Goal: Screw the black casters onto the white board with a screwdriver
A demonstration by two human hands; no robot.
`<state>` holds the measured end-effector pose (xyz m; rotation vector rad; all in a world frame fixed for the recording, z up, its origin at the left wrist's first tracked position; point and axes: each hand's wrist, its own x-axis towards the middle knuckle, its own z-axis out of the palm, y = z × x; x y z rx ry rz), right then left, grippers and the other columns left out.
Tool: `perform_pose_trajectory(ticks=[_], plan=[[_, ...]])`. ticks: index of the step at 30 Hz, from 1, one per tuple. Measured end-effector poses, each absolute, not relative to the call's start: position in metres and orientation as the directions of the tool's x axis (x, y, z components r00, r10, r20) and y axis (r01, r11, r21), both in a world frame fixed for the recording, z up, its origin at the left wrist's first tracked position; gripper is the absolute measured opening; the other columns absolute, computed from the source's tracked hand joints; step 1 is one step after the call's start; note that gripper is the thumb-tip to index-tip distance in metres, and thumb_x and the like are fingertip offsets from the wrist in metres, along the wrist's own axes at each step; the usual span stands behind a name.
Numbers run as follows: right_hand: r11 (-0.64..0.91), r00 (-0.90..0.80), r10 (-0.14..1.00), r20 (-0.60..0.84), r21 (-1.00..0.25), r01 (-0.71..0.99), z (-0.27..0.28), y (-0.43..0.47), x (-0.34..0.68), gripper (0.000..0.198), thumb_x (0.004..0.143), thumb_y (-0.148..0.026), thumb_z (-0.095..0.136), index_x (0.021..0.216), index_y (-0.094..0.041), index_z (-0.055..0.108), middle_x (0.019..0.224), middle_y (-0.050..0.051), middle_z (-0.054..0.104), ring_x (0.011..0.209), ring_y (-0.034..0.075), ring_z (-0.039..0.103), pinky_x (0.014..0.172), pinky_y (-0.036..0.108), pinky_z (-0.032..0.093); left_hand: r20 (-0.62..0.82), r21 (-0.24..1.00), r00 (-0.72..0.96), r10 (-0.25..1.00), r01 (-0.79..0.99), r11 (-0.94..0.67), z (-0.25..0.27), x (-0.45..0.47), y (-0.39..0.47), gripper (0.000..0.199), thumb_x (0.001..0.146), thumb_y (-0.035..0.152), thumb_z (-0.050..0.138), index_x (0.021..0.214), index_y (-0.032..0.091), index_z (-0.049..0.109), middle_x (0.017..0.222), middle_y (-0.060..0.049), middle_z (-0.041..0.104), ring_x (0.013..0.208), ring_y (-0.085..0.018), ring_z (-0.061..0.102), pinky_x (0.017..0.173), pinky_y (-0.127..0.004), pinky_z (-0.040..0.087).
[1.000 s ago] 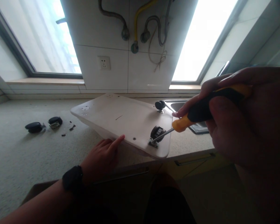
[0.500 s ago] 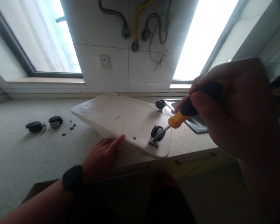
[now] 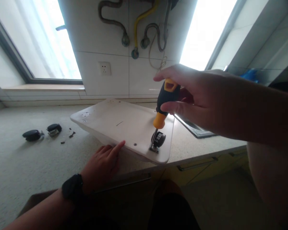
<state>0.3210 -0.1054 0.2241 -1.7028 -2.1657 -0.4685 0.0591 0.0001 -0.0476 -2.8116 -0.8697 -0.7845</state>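
Note:
In the head view a white board (image 3: 105, 127), with rounded corners and sloping sides below, lies tilted on the counter. My left hand (image 3: 104, 163) holds its near edge, index finger stretched along the rim and the other fingers bent. A screwdriver (image 3: 166, 99) with a black and yellow handle is in my right hand (image 3: 189, 94), thumb and fingers around the handle. It stands nearly upright, its tip down at the metal plate of a black caster wheel (image 3: 159, 139) on the board's right corner. The handle and hand cover the area behind the caster.
Two loose black casters (image 3: 31, 135) (image 3: 54, 127) and several small dark bits (image 3: 71, 135) lie on the speckled counter (image 3: 50, 169) to the left. A metal sink edge (image 3: 194, 129) is at right. Hoses (image 3: 136, 32) and a wall socket (image 3: 105, 68) are on the tiles behind.
My right hand has moved left and turned, bringing the screwdriver from a slant to nearly upright at the same caster. It now hides the far caster. My left hand stays on the board's edge.

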Motion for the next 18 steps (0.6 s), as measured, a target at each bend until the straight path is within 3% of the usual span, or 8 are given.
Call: perform_pose_trajectory(ticks=[2,4,7,10,13,16,18], plan=[[0.125,-0.181,0.872,0.454,0.151,0.981,0.228,-0.103,0.32,0.037,0.09,-0.053,0.064,0.116,-0.027,0.062,0.084,0.005,0.064,0.061,0.018,0.053,0.052,0.034,0.037,0.504,0.055,0.702,0.504,0.556,-0.829,-0.048,0.059,0.0,0.068,0.096,0.017,0.052,0.159,0.014,0.026,0.107,-0.012,0.073,0.098,-0.029,0.067,0.094,-0.048,0.054],[0.082,-0.201,0.856,0.477,0.258,0.963,0.228,-0.101,0.321,0.043,0.087,-0.066,0.062,0.097,-0.024,0.06,0.075,0.004,0.058,0.058,0.017,0.047,0.05,0.034,0.031,0.501,0.047,0.704,0.504,0.559,-0.828,-0.047,0.06,0.0,0.066,0.096,0.017,0.052,0.158,0.015,0.028,0.108,-0.012,0.072,0.098,-0.029,0.066,0.093,-0.048,0.054],[0.097,-0.252,0.845,0.472,0.328,0.94,0.224,-0.097,0.323,0.05,0.086,-0.072,0.058,0.088,-0.023,0.058,0.067,0.003,0.052,0.055,0.016,0.042,0.051,0.033,0.028,0.488,0.021,0.715,0.501,0.564,-0.826,-0.047,0.06,-0.001,0.067,0.095,0.016,0.053,0.158,0.016,0.029,0.108,-0.012,0.072,0.097,-0.029,0.066,0.091,-0.048,0.054],[0.164,-0.268,0.847,0.46,0.253,0.953,0.22,-0.095,0.327,0.046,0.089,-0.064,0.056,0.102,-0.02,0.062,0.078,0.006,0.061,0.062,0.017,0.05,0.056,0.033,0.035,0.482,-0.001,0.728,0.488,0.557,-0.83,-0.046,0.061,-0.001,0.069,0.094,0.015,0.054,0.158,0.016,0.029,0.107,-0.011,0.072,0.095,-0.029,0.066,0.09,-0.048,0.053],[0.25,-0.257,0.889,0.38,0.067,0.966,0.22,-0.096,0.332,0.043,0.091,-0.046,0.054,0.129,-0.023,0.057,0.094,0.007,0.069,0.065,0.018,0.057,0.057,0.034,0.041,0.49,-0.005,0.727,0.482,0.555,-0.832,-0.045,0.061,-0.001,0.069,0.094,0.015,0.054,0.158,0.015,0.029,0.107,-0.012,0.072,0.095,-0.029,0.066,0.09,-0.048,0.054],[0.251,-0.216,0.925,0.314,-0.075,0.965,0.224,-0.095,0.335,0.051,0.089,-0.037,0.055,0.139,-0.028,0.05,0.083,0.001,0.067,0.052,0.013,0.052,0.049,0.03,0.037,0.499,-0.002,0.725,0.475,0.55,-0.835,-0.046,0.061,-0.001,0.071,0.093,0.014,0.053,0.158,0.014,0.026,0.106,-0.012,0.071,0.094,-0.028,0.065,0.089,-0.048,0.054],[0.236,-0.2,0.928,0.316,-0.08,0.969,0.225,-0.095,0.336,0.053,0.089,-0.037,0.056,0.14,-0.027,0.05,0.072,-0.001,0.062,0.048,0.012,0.047,0.048,0.029,0.034,0.508,0.007,0.718,0.475,0.549,-0.836,-0.048,0.061,-0.001,0.072,0.093,0.014,0.053,0.159,0.012,0.024,0.103,-0.011,0.071,0.094,-0.028,0.065,0.089,-0.047,0.055]])
